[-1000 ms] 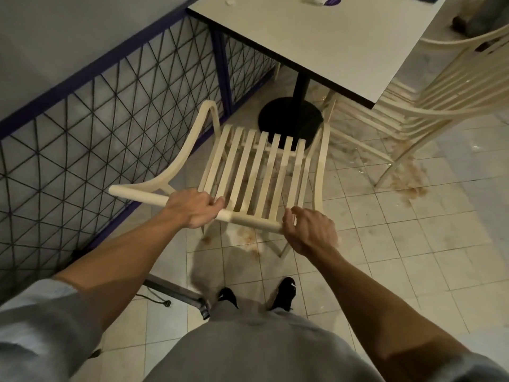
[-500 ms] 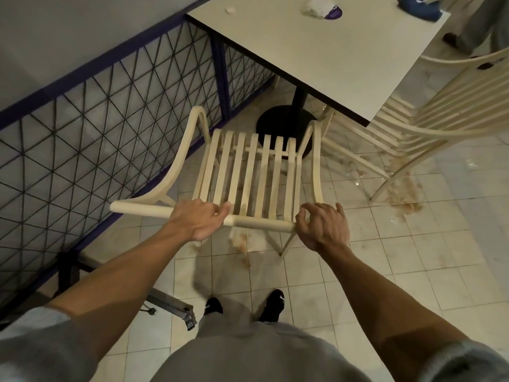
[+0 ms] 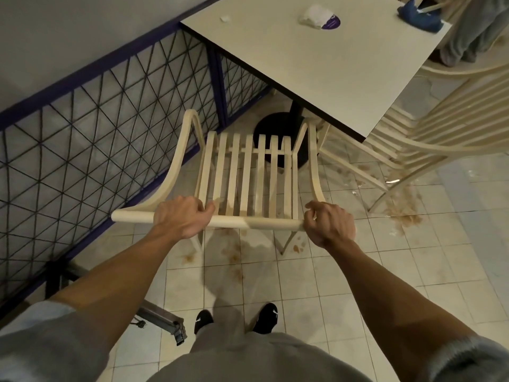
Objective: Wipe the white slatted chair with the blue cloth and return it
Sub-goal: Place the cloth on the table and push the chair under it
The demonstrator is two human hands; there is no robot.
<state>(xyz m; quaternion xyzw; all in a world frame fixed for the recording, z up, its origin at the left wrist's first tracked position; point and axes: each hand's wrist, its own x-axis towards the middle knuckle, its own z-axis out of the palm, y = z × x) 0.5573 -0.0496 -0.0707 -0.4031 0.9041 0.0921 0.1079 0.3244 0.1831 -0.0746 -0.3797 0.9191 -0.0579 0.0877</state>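
Two hands are wrapped round the top rail of the white slatted chair (image 3: 248,175): left hand (image 3: 181,216) left of middle, right hand (image 3: 327,224) at the rail's right end. The seat is pointed at the table (image 3: 316,64), with its front edge near the black pedestal base (image 3: 275,128). The blue cloth (image 3: 417,16) is left on the table's far right corner, in neither hand. Judged step: the return, wiping likely finished. Next, the chair should be pushed far, under the tabletop, kept off the mesh fence (image 3: 96,147) at left and the second chair (image 3: 446,125) at right.
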